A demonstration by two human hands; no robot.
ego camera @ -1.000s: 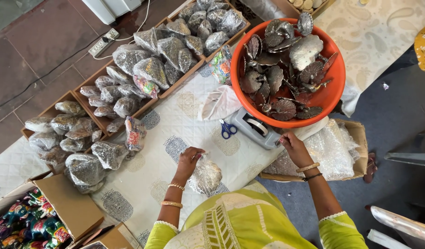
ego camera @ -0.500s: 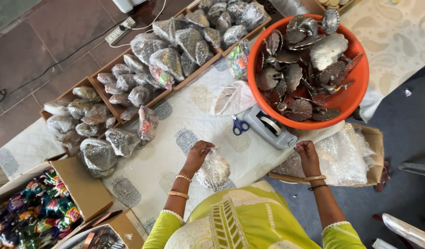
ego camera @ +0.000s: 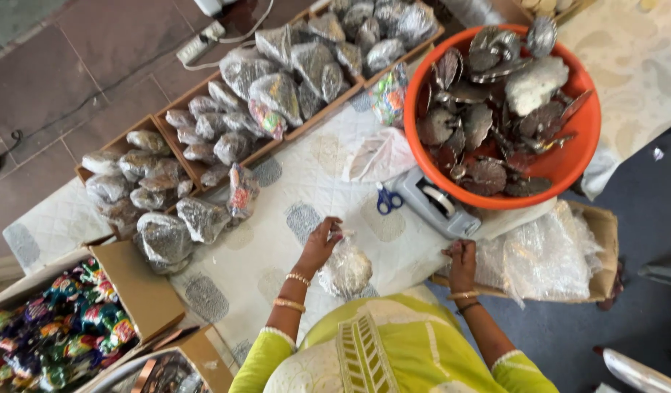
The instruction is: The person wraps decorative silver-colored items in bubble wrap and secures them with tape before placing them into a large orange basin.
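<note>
My left hand (ego camera: 322, 242) grips the top of a small packet wrapped in clear plastic (ego camera: 346, 271) that rests on the white patterned cloth (ego camera: 277, 255). My right hand (ego camera: 460, 256) hovers with pinched fingers just below a grey tape dispenser (ego camera: 433, 204), at the edge of a cardboard box of clear plastic wrap (ego camera: 550, 255). I cannot see whether anything is between its fingers. Blue-handled scissors (ego camera: 385, 199) lie to the left of the dispenser.
An orange tub (ego camera: 579, 156) of shell-shaped metal pieces stands behind the dispenser. Wooden trays (ego camera: 168, 109) hold several wrapped packets at the back left, with more loose packets (ego camera: 164, 236) beside them. A cardboard box of colourful wrapped items (ego camera: 66, 331) sits at the lower left.
My right hand has drawn back from the tape dispenser toward me. My left hand has stayed on the wrapped packet, shifting slightly on its top.
</note>
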